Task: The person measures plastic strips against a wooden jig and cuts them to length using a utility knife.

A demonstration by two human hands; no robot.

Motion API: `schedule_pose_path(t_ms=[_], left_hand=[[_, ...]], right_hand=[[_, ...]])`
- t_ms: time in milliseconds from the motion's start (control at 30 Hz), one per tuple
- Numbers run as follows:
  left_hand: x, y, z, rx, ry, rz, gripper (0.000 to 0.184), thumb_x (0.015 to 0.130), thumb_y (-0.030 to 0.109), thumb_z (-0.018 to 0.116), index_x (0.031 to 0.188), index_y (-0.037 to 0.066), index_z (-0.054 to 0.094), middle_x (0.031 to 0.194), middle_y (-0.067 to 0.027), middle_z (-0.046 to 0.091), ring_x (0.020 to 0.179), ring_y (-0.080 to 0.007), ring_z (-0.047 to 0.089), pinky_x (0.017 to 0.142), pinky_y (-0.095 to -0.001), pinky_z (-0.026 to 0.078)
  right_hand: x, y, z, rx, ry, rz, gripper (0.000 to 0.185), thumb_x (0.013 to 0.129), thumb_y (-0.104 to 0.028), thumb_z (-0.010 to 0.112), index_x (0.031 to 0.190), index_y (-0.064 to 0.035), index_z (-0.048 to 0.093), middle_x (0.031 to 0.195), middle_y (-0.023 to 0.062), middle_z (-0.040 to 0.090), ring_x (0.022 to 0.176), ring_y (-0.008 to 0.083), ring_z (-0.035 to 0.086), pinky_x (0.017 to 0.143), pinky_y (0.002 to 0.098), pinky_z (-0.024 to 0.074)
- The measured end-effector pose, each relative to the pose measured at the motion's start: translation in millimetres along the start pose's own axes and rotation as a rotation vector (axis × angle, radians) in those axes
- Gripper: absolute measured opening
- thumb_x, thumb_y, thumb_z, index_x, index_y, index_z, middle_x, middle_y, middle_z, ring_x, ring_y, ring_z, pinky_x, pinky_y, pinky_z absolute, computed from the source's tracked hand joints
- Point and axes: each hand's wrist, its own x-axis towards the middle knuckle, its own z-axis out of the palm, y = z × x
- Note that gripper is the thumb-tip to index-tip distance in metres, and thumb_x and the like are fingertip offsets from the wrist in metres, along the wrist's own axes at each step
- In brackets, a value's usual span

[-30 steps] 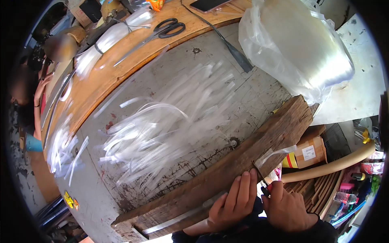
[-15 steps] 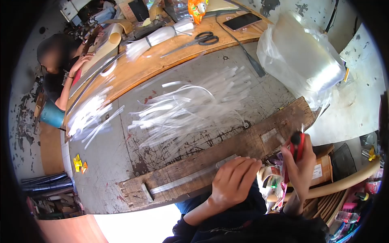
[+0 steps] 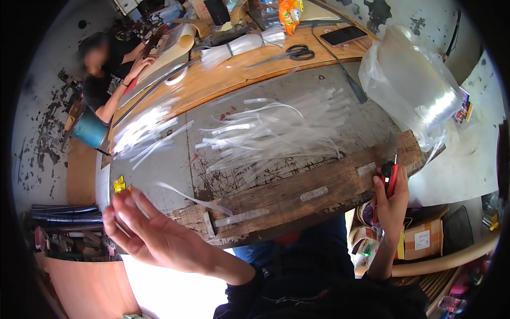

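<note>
My left hand point(image 3: 159, 234) is raised at the lower left, palm partly turned up, its fingers apart and holding nothing I can see. Just beyond it, a clear plastic strip point(image 3: 194, 198) curves above the board's left end, apart from the fingers. My right hand point(image 3: 392, 199) grips a red and black utility knife point(image 3: 391, 183), blade pointing up, by the right end of the wooden board point(image 3: 287, 204). The board carries taped patches and a small metal stop point(image 3: 210, 224) near its left end. A pile of clear strips point(image 3: 287, 127) lies beyond it.
A second bunch of strips point(image 3: 146, 130) lies left, near a seated person point(image 3: 101, 74). Scissors point(image 3: 297, 52), a tied strip bundle point(image 3: 239, 49) and a phone point(image 3: 344, 35) rest on the wooden table section. A large plastic roll point(image 3: 409, 80) stands at the right.
My left hand has swung left from the board's middle, and the strip that lay along the board is now bent above its left end. The right hand still grips the knife. The view has shifted.
</note>
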Motion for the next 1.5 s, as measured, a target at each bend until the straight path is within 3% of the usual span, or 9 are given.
schedule_pose_path(t_ms=[267,467,600,667,800,833,900,1133,1500], left_hand=[[5,14,90,0.139,-0.034,0.188,0.018,0.083,0.006,0.054,0.098,-0.004,0.052,0.102,-0.0194,0.056,0.1,-0.0254,0.055,0.092,-0.0353,0.046],[-49,-14,112,0.756,-1.051,0.293,0.035,0.075,0.009,0.063,0.108,0.001,0.054,0.104,-0.0163,0.058,0.094,-0.0275,0.058,0.08,-0.0329,0.047],[-98,1,75,0.399,-1.229,0.158,0.034,0.073,0.011,0.065,0.104,0.003,0.056,0.102,-0.0147,0.057,0.093,-0.0266,0.057,0.079,-0.032,0.048],[-142,7,38,0.134,-1.497,-0.057,0.03,0.074,0.011,0.063,0.102,0.003,0.056,0.099,-0.0128,0.057,0.089,-0.0251,0.057,0.078,-0.032,0.048],[-255,-40,-21,0.424,-1.845,0.214,0.032,0.081,0.014,0.052,0.111,0.003,0.049,0.102,-0.0126,0.053,0.093,-0.0218,0.055,0.072,-0.0292,0.049],[-269,-62,-32,0.424,-1.84,0.212,0.032,0.081,0.014,0.052,0.111,0.003,0.049,0.102,-0.0126,0.053,0.093,-0.0218,0.055,0.072,-0.0292,0.049],[-294,-104,-46,1.008,-1.326,0.959,0.031,0.085,0.02,0.047,0.109,0.001,0.051,0.107,-0.0137,0.053,0.102,-0.0247,0.05,0.088,-0.0352,0.041],[-310,-131,-87,0.552,-1.473,-0.035,0.031,0.086,0.021,0.046,0.11,0.001,0.05,0.108,-0.0144,0.053,0.103,-0.0256,0.05,0.088,-0.0368,0.04],[-308,-132,-103,0.451,-1.419,-0.092,0.031,0.087,0.023,0.045,0.108,0.001,0.05,0.11,-0.0153,0.052,0.103,-0.0271,0.05,0.087,-0.0388,0.04]], right_hand=[[0,8,-1,0.095,-0.018,-0.007,0.013,0.082,-0.001,0.053,0.092,0.0021,0.047,0.087,0.0053,0.042,0.053,0.0081,0.047,0.041,0.0201,0.0399],[-7,21,-21,0.357,-0.119,0.059,0.021,0.079,0.004,0.052,0.099,-0.0018,0.047,0.08,0.0066,0.046,0.055,0.0057,0.047,0.041,0.0182,0.0366],[-7,68,-50,0.425,-0.18,-0.357,0.014,0.067,0.011,0.054,0.071,-0.0027,0.051,0.075,0.0061,0.046,0.058,0.0067,0.046,0.047,0.0182,0.0368],[-17,80,-60,0.639,-0.242,-0.115,0.012,0.058,0.009,0.056,0.06,-0.0018,0.051,0.074,0.0074,0.046,0.064,0.0108,0.045,0.058,0.0206,0.035],[-24,84,-58,0.522,-0.406,-0.097,0.007,0.057,0.003,0.058,0.06,-0.0014,0.055,0.069,0.0072,0.046,0.058,0.012,0.044,0.053,0.0233,0.0347],[-26,81,-56,0.46,-0.443,-0.119,0.005,0.059,-0.001,0.061,0.06,-0.0018,0.056,0.066,0.0071,0.047,0.053,0.0119,0.043,0.049,0.0237,0.0339],[-28,71,-56,0.42,-0.51,-0.144,0.005,0.058,-0.001,0.061,0.061,-0.0016,0.057,0.066,0.008,0.05,0.055,0.0137,0.046,0.052,0.0249,0.0356],[-23,63,-59,0.403,-0.9,-0.146,0.021,0.06,0.012,0.055,0.075,-0.0009,0.063,0.073,0.009,0.058,0.067,0.0181,0.057,0.057,0.0263,0.0421],[-21,39,-31,0.452,-1.095,-0.122,0.02,0.066,0.01,0.058,0.083,0.0012,0.062,0.078,0.0102,0.06,0.071,0.0165,0.06,0.059,0.024,0.045]])
